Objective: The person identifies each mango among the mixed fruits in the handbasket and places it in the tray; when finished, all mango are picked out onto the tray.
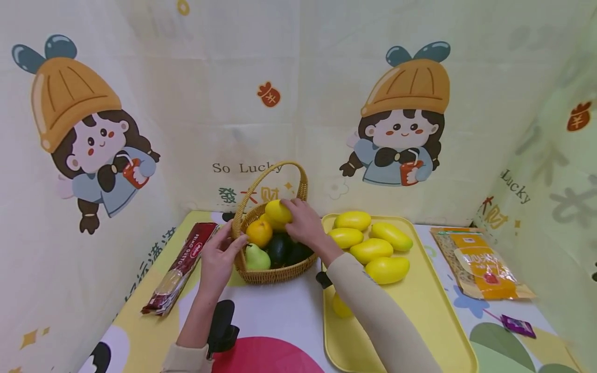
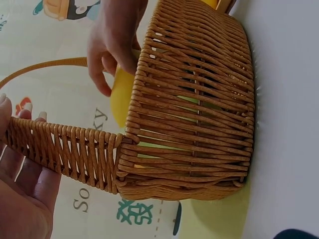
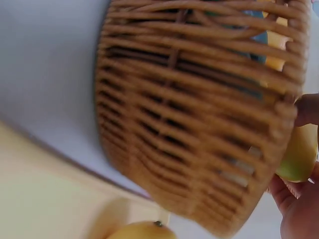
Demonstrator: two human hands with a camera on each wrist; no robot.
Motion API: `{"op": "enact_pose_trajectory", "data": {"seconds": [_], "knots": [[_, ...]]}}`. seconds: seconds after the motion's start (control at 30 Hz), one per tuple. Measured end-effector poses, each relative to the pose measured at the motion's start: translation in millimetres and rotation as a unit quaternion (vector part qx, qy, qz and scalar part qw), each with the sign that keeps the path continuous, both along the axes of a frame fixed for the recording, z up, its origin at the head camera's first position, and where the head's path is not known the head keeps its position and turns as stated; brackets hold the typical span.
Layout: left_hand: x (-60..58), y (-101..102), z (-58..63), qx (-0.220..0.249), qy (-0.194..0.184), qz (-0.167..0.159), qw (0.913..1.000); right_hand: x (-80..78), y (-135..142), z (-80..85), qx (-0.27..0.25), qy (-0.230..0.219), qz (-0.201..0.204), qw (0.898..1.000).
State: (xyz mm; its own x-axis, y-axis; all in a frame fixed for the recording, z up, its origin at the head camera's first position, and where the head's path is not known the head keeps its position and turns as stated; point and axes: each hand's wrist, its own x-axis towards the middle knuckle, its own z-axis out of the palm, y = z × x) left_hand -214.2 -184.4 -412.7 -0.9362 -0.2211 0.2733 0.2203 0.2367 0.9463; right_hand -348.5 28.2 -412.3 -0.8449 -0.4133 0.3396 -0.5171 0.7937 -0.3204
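Observation:
A wicker basket (image 1: 275, 274) with an arched handle stands on the table, holding an orange (image 1: 259, 233), a green pear (image 1: 257, 257) and dark avocados (image 1: 280, 249). My left hand (image 1: 218, 255) grips the left side of the handle (image 2: 65, 149), thumb on one side and fingers on the other. Above the fruit inside the basket, my right hand (image 1: 305, 224) holds a yellow mango (image 1: 278, 213). That same mango (image 3: 299, 154) shows partly behind the basket wall in the right wrist view. More yellow fruit is partly hidden beneath it.
Right of the basket lies a yellow tray (image 1: 429, 311) with several mangoes (image 1: 371, 251); one mango (image 1: 342, 305) is partly covered by my right arm. A red-brown pasta packet (image 1: 182, 267) lies at left. An orange food bag (image 1: 480, 264) and a small purple packet (image 1: 519, 326) lie at right.

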Motion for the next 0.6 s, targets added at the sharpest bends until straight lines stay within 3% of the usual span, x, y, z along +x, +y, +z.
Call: {"op": "enact_pose_trajectory", "data": {"seconds": [0.37,0.6], "knots": [[3.0,0,3.9,-0.007,-0.003,0.005,1.0,4.1,21,-1.8,-0.053,-0.01,0.03,0.998],[2.9,1,2.8,0.001,0.002,-0.002,1.0,11.3,36,1.3,-0.108,-0.041,0.042,0.992]]}}
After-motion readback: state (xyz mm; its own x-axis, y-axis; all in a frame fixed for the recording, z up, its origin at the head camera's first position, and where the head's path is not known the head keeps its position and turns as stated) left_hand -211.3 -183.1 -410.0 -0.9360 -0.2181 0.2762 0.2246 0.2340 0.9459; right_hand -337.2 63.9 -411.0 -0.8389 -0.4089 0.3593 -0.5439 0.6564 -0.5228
